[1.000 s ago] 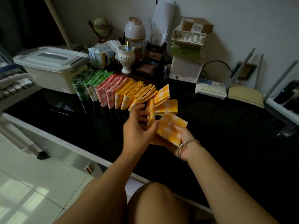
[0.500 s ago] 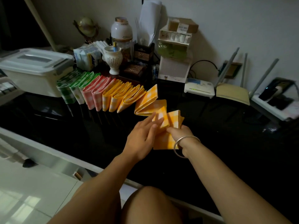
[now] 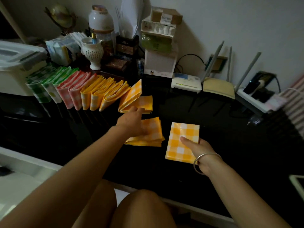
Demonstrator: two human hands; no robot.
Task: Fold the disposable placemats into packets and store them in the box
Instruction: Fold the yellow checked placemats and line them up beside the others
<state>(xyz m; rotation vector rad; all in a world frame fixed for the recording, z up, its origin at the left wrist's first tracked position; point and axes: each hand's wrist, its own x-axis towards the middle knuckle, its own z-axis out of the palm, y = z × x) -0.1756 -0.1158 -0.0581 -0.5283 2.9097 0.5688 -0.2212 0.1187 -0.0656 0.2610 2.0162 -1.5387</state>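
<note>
Head view: our right hand [image 3: 199,152] pinches a folded yellow packet [image 3: 182,137], long axis pointing away, well right of the box [image 3: 13,76] (lid on); our left hand [image 3: 131,123], nearer the box, covers the yellow stack [image 3: 153,129]; we cannot tell its grip.

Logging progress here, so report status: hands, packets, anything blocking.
Right hand grips folded yellow packet; left hand rests on loose yellow stack. Box far left, lid on. Packet row lined up beside it.

- Dim room overall; the far wall [image 3: 238,22] is brightest, with soft shadows falling to the right of objects.
- Glossy black tabletop [image 3: 49,129] faintly mirrors the folded packets [image 3: 92,92].
- Left hand [image 3: 131,124] is motion-blurred.
- Frame edges bow with wide-angle distortion.
</note>
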